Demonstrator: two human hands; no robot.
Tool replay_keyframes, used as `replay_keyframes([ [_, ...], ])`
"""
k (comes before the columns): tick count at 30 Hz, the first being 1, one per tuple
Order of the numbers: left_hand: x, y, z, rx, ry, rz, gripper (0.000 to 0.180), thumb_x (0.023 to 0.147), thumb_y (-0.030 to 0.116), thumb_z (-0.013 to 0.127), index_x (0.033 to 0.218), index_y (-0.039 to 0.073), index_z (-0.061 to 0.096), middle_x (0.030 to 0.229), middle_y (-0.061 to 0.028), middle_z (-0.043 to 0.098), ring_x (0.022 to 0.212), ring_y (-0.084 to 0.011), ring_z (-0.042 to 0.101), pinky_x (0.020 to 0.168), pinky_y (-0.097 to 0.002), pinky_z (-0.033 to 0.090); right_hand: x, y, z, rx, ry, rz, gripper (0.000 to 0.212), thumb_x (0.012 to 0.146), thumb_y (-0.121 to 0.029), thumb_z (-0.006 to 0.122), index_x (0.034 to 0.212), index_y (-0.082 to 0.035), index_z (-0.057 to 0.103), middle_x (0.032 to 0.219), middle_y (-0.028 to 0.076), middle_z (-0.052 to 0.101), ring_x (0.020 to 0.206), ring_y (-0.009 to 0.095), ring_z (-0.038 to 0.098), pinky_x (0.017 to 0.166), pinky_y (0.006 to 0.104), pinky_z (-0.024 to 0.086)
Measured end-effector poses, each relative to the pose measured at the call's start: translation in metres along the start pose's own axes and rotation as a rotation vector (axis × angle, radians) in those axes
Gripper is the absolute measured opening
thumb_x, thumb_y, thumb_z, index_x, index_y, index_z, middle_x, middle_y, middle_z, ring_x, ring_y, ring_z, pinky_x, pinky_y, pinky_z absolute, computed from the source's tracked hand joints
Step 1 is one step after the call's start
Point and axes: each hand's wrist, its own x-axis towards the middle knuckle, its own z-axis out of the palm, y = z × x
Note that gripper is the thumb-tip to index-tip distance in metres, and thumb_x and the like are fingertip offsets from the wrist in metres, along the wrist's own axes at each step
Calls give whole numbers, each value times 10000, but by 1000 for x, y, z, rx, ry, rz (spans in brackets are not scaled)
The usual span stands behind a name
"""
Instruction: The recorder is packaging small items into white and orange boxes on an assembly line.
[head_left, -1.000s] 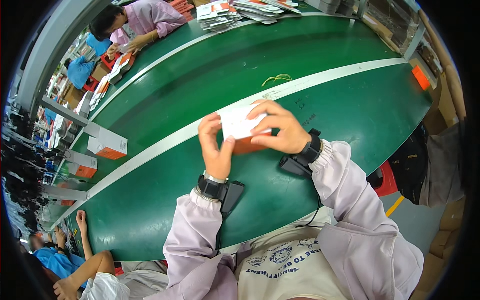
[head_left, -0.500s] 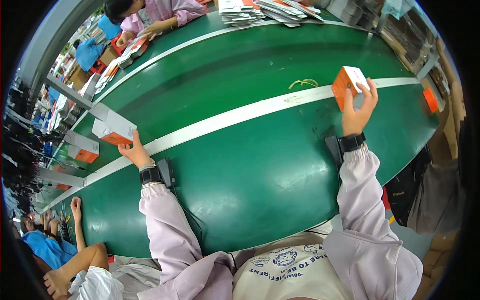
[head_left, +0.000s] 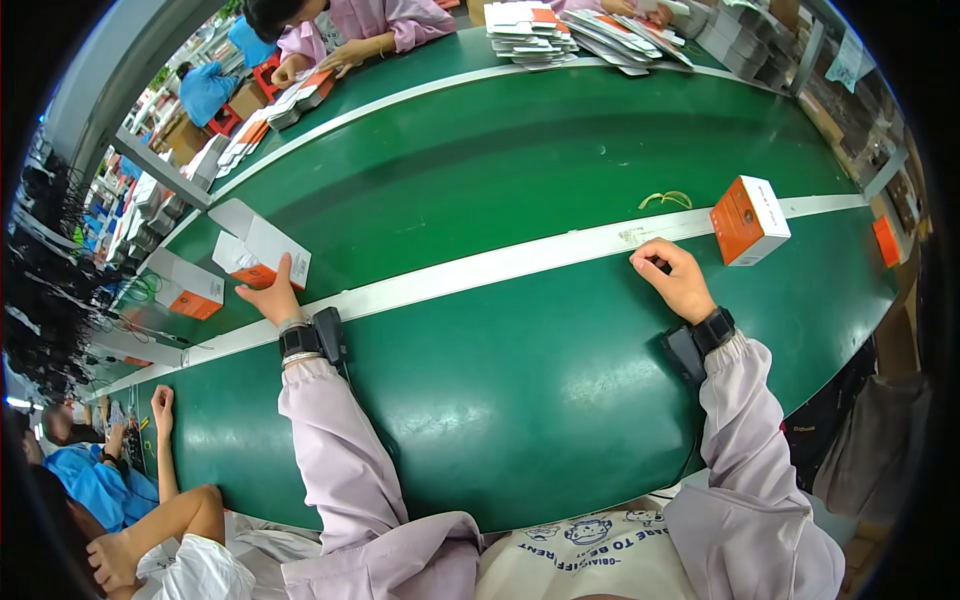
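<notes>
My left hand [head_left: 272, 299] reaches to a white and orange carton [head_left: 262, 252] with its top flaps up. Its thumb and finger are spread against the carton's near side, and I cannot tell how firmly they touch. My right hand [head_left: 678, 284] hovers over the white strip's near edge, fingers curled in and nothing visible in them. To its right, apart from it, a closed orange and white box [head_left: 748, 222] stands across the white strip [head_left: 480, 268].
Another open carton [head_left: 187, 286] stands farther left by a grey post. A yellow-green band [head_left: 666, 199] lies beyond the strip. Stacks of flat cartons [head_left: 530, 38] sit at the far side, where co-workers sit. A co-worker's arm [head_left: 165, 440] rests at the table's left end.
My right hand has let go of the orange and white box and drawn left, its fingers curling. My left hand has moved closer in on the open carton. The view has shifted slightly.
</notes>
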Motion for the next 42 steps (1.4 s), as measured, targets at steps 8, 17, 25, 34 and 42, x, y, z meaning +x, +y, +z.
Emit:
replay_keyframes([
  [8,-13,22,-7,-256,-135,39,748,566,196,787,1114,-40,336,1018,-126,468,904,-194,494,816,-309,405,6,-6,7,37,8,70,86,795,-120,574,830,-42,573,760,-34,546,668,43,444,624,188,370],
  [17,-179,93,3,-260,-625,184,959,546,243,797,1228,-45,187,1157,-175,330,1053,-248,386,912,-350,324,-6,-21,10,34,-15,109,111,778,-128,593,839,-39,567,791,-24,554,713,47,474,676,193,389],
  [25,-248,124,-34,-522,-1006,189,621,725,151,635,1228,10,300,1199,-142,354,1078,-244,403,910,-348,339,-29,-56,33,407,-174,-319,398,690,-117,676,1014,-66,449,1140,88,426,1063,185,424,926,324,315],
  [34,-255,144,-32,-698,-1189,337,352,781,87,551,1121,43,473,1321,-150,274,1211,-275,311,972,-377,280,-37,-62,36,312,-60,-358,362,673,-115,688,984,-77,507,1245,136,355,1158,236,364,962,341,284],
  [42,-253,152,-32,-642,-1136,521,183,771,72,562,954,56,569,1290,-145,315,1175,-296,351,963,-384,287,-39,-72,33,274,-81,-448,195,711,-99,653,864,-58,540,1234,129,375,1133,273,388,948,382,292],
])
